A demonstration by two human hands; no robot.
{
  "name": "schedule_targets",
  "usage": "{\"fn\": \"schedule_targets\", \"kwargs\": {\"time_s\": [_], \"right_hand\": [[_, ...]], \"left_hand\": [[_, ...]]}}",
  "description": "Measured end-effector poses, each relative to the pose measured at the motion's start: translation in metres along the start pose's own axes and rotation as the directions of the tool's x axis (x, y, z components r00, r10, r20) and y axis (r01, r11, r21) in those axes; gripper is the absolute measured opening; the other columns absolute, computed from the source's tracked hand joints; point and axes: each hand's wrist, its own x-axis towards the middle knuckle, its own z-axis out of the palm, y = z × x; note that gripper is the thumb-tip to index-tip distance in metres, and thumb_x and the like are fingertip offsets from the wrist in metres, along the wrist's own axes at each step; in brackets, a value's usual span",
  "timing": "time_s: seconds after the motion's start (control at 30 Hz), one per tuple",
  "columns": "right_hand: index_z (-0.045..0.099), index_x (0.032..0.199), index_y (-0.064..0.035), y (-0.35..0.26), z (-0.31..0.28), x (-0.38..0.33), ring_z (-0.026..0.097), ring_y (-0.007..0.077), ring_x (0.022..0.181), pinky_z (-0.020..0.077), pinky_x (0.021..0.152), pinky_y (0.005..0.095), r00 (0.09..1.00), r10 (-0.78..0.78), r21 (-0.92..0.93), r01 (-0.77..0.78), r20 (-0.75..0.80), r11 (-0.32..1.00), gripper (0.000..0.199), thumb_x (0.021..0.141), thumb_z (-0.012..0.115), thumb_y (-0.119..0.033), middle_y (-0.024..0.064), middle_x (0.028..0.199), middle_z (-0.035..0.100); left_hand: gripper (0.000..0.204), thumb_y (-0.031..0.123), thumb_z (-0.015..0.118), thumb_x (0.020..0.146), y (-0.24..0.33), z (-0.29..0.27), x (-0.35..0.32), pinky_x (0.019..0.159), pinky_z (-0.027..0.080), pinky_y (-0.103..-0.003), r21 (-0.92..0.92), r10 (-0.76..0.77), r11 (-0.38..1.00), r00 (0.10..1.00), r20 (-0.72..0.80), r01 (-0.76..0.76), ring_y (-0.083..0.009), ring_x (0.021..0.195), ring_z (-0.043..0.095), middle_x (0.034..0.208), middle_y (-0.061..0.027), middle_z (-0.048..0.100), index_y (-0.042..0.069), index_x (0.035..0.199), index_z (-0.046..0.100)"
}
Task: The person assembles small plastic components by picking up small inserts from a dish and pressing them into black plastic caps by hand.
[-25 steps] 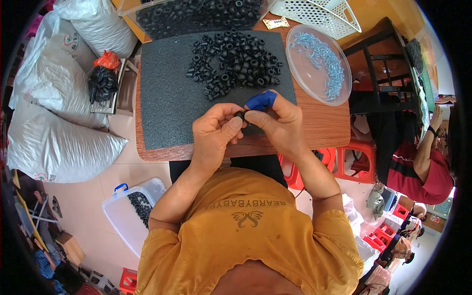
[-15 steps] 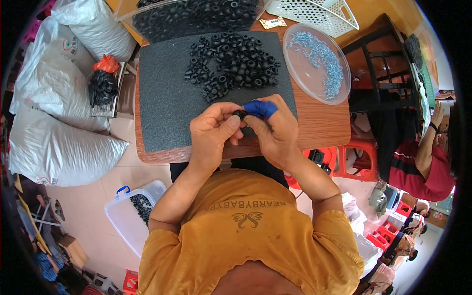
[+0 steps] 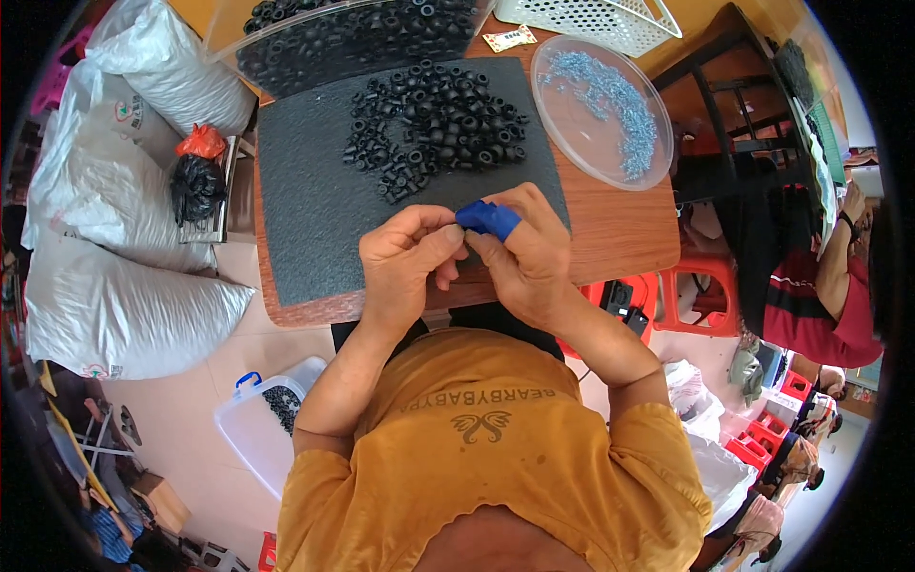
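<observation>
My left hand [image 3: 402,262] and my right hand [image 3: 530,250] meet fingertip to fingertip above the near edge of a dark grey mat [image 3: 310,205]. Both are closed in a pinch around a small black part, now almost wholly hidden by the fingers. Blue tape [image 3: 489,219] wraps the index finger of my right hand. Just beyond my hands, a heap of small black hollow fittings [image 3: 438,119] lies on the mat, with smaller pieces on its left side.
A clear bin [image 3: 357,48] of black fittings stands at the back. To the right are a round lid [image 3: 658,172] holding small bluish pieces, a white basket [image 3: 596,21] and a packet [image 3: 510,38]. Filled sacks [image 3: 133,305] stand left; red stools [image 3: 701,296] and a person in dark red sit right.
The black part that showed between my fingertips is now covered by them, the taped finger having come closer to my left fingers. The whole view has shifted slightly.
</observation>
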Motion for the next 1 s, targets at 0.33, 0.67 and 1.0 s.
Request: {"fn": "schedule_targets", "kwargs": {"time_s": [0.33, 0.67, 1.0], "right_hand": [[0.058, 0.093, 0.0025, 0.001, 0.002, 0.009, 0.054, 0.0330, 0.076, 0.0445, 0.063, 0.0419, 0.989, -0.061, -0.072, 0.072, 0.138, 0.995, 0.035, 0.068, 0.079, -0.011, 0.0146, 0.086, 0.058], [0.048, 0.071, -0.0035, 0.011, 0.004, 0.013, 0.048, 0.0287, 0.066, 0.0392, 0.057, 0.0401, 0.943, -0.282, -0.234, 0.318, 0.174, 0.919, 0.028, 0.062, 0.073, -0.010, 0.0117, 0.072, 0.046], [0.042, 0.065, -0.0072, 0.022, 0.002, 0.012, 0.046, 0.0267, 0.058, 0.0386, 0.051, 0.0387, 0.915, -0.362, -0.256, 0.399, 0.179, 0.880, 0.028, 0.062, 0.070, -0.013, 0.0103, 0.065, 0.044]], "left_hand": [[0.009, 0.002, 0.063, 0.089, 0.001, 0.009, 0.003, 0.059, 0.050, -0.023, -0.136, -0.013, 0.991, 0.993, -0.121, -0.003, -0.0121, 0.062, 0.062, 0.079, -0.0082, 0.067, -0.005, 0.094, 0.065], [0.008, 0.003, 0.062, 0.090, 0.005, 0.010, 0.001, 0.068, 0.052, -0.024, -0.128, -0.005, 0.992, 0.997, -0.075, -0.004, -0.0114, 0.072, 0.064, 0.082, -0.0075, 0.068, -0.005, 0.092, 0.065], [0.017, 0.011, 0.061, 0.094, 0.003, 0.009, -0.003, 0.069, 0.051, -0.023, -0.187, -0.101, 0.978, 0.994, -0.041, 0.092, -0.0104, 0.072, 0.063, 0.083, -0.0062, 0.068, -0.005, 0.098, 0.066]]}}
